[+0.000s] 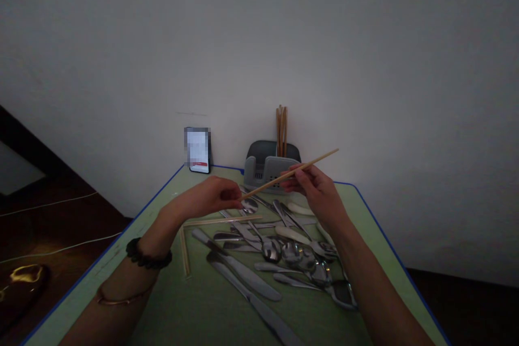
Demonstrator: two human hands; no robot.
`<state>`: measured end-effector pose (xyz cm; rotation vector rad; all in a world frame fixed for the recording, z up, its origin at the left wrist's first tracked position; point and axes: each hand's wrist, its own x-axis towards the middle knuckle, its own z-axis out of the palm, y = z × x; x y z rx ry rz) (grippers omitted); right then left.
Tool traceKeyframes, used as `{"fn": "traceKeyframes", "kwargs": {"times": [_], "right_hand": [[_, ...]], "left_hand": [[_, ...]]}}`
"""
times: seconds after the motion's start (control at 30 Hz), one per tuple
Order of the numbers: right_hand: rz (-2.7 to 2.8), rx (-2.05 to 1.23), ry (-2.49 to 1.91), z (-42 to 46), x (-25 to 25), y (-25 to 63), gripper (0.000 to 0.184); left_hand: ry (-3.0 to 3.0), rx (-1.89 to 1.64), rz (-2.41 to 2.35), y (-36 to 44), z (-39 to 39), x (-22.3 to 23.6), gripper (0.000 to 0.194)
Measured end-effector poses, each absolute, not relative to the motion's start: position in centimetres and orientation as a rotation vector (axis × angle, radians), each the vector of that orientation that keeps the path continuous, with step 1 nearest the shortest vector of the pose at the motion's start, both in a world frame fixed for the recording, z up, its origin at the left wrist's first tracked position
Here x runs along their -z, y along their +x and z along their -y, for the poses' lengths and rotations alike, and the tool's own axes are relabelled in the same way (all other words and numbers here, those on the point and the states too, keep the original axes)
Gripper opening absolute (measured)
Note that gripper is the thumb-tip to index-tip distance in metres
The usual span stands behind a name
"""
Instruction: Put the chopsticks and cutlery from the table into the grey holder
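Your right hand (314, 186) is closed around a single wooden chopstick (290, 173), pinching it between thumb and fingers near its middle, so the stick runs on a slant from its low end at the left up to its high end at the right, held in the air above the table (203, 308). Your left hand (211, 197) has its fingers curled together right at the low tip of that same chopstick; it looks to be pinching the tip, though the dim light keeps you from seeing the contact clearly. Both hands hover over a spread of cutlery on the green table: a heap of metal spoons (292, 254) lies under and in front of your right forearm, two long knives (243, 278) stretch toward you in the middle, and two loose chopsticks (221, 221) rest on the table below your left hand, one lying flat across and one pointing toward you by your wrist. At the far edge against the wall stands a grey cutlery holder (267, 167) with a bundle of upright chopsticks (281, 130) in its rear compartment, just behind the stick you hold. A phone (198, 150) leans on the wall to the holder's left. Your left wrist wears a dark bead bracelet (146, 257).
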<state>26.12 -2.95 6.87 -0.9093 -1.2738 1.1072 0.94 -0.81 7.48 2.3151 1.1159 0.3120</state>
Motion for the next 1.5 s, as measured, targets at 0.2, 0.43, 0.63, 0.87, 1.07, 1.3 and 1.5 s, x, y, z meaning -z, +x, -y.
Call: {"fn": "traceKeyframes", "kwargs": {"times": [0.2, 0.43, 0.63, 0.87, 1.07, 1.3, 1.5], "right_hand": [[1.239, -1.005, -0.891, 2.8, -7.8, 27.1, 0.027], [1.285, -0.881, -0.88, 1.6, -10.3, 28.6, 0.028], [1.295, -0.602, -0.873, -0.8, -13.4, 30.9, 0.035], [1.361, -0.329, -0.884, -3.6, -15.9, 32.0, 0.033], [1.485, -0.209, -0.959, -4.8, -15.3, 31.8, 0.03], [1.704, -0.175, -1.106, -6.2, -13.2, 31.2, 0.021], [1.858, -0.145, -1.197, -7.1, -11.8, 30.3, 0.016]], "left_hand": [[2.347, -0.402, -1.097, 1.8, 0.9, -7.2, 0.043], [2.482, -0.432, -1.063, 3.3, 0.3, -7.9, 0.044], [2.41, -1.032, -1.268, 6.1, -3.4, -8.8, 0.032], [2.275, -1.188, -1.521, 10.7, -8.9, -10.3, 0.028], [2.235, -1.063, -1.584, 12.0, -10.8, -9.9, 0.037], [2.195, -1.053, -1.555, 12.7, -11.5, -9.0, 0.037], [2.202, -1.082, -1.516, 12.8, -11.7, -8.7, 0.027]]}}
